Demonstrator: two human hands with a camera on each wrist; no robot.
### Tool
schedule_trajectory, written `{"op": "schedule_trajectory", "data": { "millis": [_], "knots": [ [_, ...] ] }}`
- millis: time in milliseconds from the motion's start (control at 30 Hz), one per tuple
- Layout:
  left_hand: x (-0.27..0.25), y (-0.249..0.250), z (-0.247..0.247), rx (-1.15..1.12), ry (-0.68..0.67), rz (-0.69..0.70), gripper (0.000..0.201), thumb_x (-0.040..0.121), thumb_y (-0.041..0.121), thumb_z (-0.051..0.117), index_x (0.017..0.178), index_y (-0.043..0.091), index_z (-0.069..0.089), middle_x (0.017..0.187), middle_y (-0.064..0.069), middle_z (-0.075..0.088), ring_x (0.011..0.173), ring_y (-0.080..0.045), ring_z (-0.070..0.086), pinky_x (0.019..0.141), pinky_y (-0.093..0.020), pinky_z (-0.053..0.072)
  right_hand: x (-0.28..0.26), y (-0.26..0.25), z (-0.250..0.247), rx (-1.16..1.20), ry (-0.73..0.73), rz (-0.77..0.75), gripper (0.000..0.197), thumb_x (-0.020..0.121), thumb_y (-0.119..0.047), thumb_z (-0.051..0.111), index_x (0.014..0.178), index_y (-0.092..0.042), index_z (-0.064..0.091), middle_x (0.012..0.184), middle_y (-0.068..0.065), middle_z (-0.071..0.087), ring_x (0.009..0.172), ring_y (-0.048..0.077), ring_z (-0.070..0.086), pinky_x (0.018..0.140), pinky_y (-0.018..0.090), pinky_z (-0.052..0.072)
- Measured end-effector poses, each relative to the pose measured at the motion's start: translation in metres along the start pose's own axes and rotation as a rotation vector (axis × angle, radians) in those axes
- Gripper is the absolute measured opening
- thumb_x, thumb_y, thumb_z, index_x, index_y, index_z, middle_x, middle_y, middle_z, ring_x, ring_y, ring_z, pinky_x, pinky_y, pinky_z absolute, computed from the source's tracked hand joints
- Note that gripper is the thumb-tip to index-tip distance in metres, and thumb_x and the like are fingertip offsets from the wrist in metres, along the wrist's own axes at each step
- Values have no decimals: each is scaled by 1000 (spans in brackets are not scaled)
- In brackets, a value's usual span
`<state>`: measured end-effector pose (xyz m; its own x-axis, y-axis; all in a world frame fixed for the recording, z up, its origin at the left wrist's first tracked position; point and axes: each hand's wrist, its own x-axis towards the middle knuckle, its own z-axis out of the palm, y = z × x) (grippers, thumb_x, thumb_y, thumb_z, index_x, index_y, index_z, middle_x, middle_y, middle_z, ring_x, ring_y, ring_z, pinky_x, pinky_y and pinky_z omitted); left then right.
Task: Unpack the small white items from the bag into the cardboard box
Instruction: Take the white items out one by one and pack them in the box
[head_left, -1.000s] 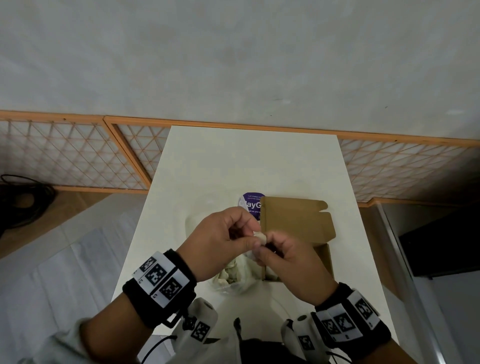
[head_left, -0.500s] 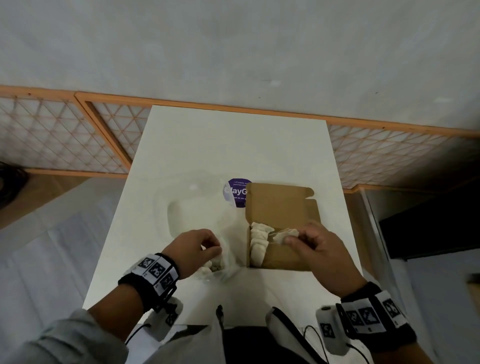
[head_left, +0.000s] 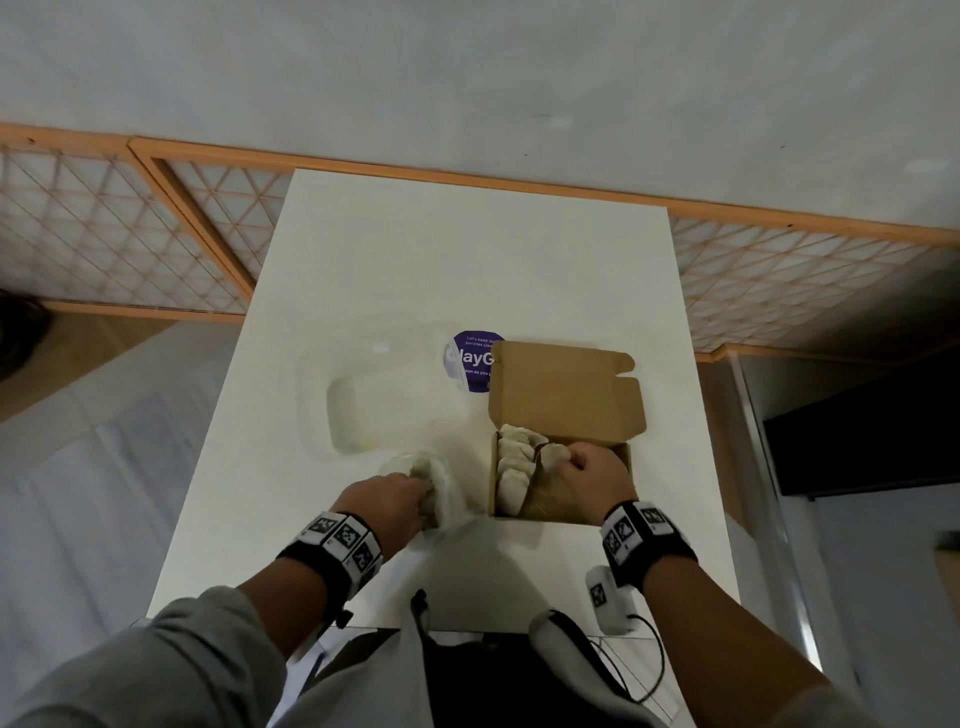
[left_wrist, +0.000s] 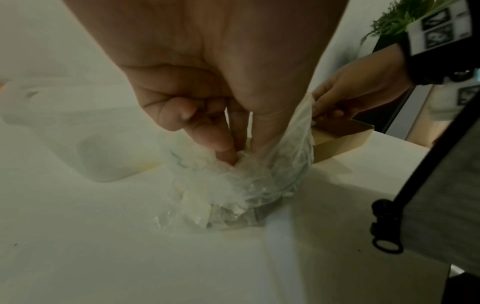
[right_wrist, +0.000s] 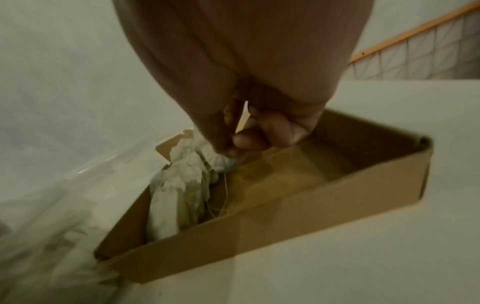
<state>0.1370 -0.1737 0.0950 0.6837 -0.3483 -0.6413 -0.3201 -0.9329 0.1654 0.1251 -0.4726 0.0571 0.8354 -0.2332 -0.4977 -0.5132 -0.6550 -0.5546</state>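
Note:
An open cardboard box (head_left: 613, 470) sits on the white table (head_left: 467, 249), lid (head_left: 566, 395) folded back. Several small white items (head_left: 511, 467) line its left side, seen again in the right wrist view (right_wrist: 176, 195). My right hand (head_left: 587, 473) is inside the box and pinches one white item (right_wrist: 226, 161) at the row's far end. Left of the box lies the clear plastic bag (head_left: 447, 488). My left hand (head_left: 395, 499) reaches into the bag (left_wrist: 233, 185). Thumb and forefinger (left_wrist: 226, 152) pinch a pale item among the crumpled film, which hides most of it.
A clear plastic container (head_left: 374, 410) lies on the table beyond the bag. A purple round sticker (head_left: 467, 361) shows behind the box lid. An orange-framed lattice screen (head_left: 130, 234) stands at the table's far end. A dark cabinet (head_left: 857, 441) is on the right.
My hands parted from in front of me. The right carried a white item down into the box, and the left went down into the bag.

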Motion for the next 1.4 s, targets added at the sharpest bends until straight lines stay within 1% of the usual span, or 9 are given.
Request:
{"op": "schedule_trajectory", "data": {
  "millis": [200, 367, 533, 700, 833, 1000, 1067, 1233, 1400],
  "knots": [
    [7, -3, 4, -3, 9, 31, 22, 96, 30, 52, 109, 34, 68, 116, 4, 68, 102, -24, 68, 87, -38, 57, 17, 0, 15, 155, -22, 129, 22, 94, -28, 70, 86, -7, 75, 81, 9, 70, 76, 22, 59, 63, 28, 42],
    [9, -1, 3, -52, 9, 25, 20, 98, 29, 50, 104, 27, 69, 113, 1, 68, 100, -26, 67, 86, -37, 55, 22, -2, 21, 195, -68, 214, 25, 93, -28, 71, 93, -3, 76, 86, 13, 70, 75, 21, 57, 64, 29, 42],
    [10, -2, 7, -99, 67, 35, 24, 99, 39, 53, 111, 23, 66, 120, 0, 62, 104, -27, 65, 86, -37, 54, 20, -2, 25, 346, 18, 265, 38, 88, -40, 77, 117, -16, 70, 111, 2, 72, 101, 24, 68, 92, 40, 56],
    [13, 0, 9, 12, 32, 67, 16, 93, 26, 62, 107, 29, 69, 124, 2, 60, 103, -25, 66, 84, -36, 55, 7, 4, 24, 539, 107, 296, 45, 84, -30, 86, 120, -13, 65, 109, 1, 74, 80, 21, 75, 86, 42, 64],
    [13, 0, 8, 109, 44, 89, 17, 91, 20, 67, 106, 25, 72, 124, 0, 60, 104, -26, 67, 87, -39, 58, -8, 3, 16, 507, 83, 247, 43, 89, -24, 80, 127, -14, 62, 116, 3, 71, 72, 16, 72, 74, 32, 59],
    [1, -2, -6, 25, 79, 82, 16, 94, 18, 57, 106, 25, 65, 111, 2, 63, 96, -23, 65, 79, -36, 54, -32, -16, 2, 375, 91, 110, 23, 92, -28, 75, 112, -21, 66, 110, -1, 72, 93, 18, 71, 83, 34, 59],
    [-10, -3, -18, -95, 128, 69, 6, 97, 23, 52, 98, 25, 57, 98, 4, 62, 87, -23, 61, 73, -33, 47, -46, -33, -4, 327, 35, 12, 16, 94, -25, 74, 109, -23, 67, 105, -6, 72, 98, 13, 69, 82, 26, 56],
    [-42, -11, -49, -544, 182, 124, 5, 98, 31, 61, 93, 29, 60, 90, 11, 70, 81, -13, 65, 78, -32, 54, -78, -86, -12, 161, -198, -265, 26, 97, -31, 69, 123, -34, 65, 117, -19, 67, 91, 3, 68, 79, 19, 57],
    [-52, -17, -64, -960, 209, 123, 5, 96, 19, 68, 92, 19, 64, 85, -5, 76, 84, -29, 72, 82, -43, 59, -94, -122, -11, 144, -342, -407, 46, 98, -19, 66, 141, -32, 58, 115, -26, 59, 88, 0, 65, 76, 14, 54]
  ]
}}
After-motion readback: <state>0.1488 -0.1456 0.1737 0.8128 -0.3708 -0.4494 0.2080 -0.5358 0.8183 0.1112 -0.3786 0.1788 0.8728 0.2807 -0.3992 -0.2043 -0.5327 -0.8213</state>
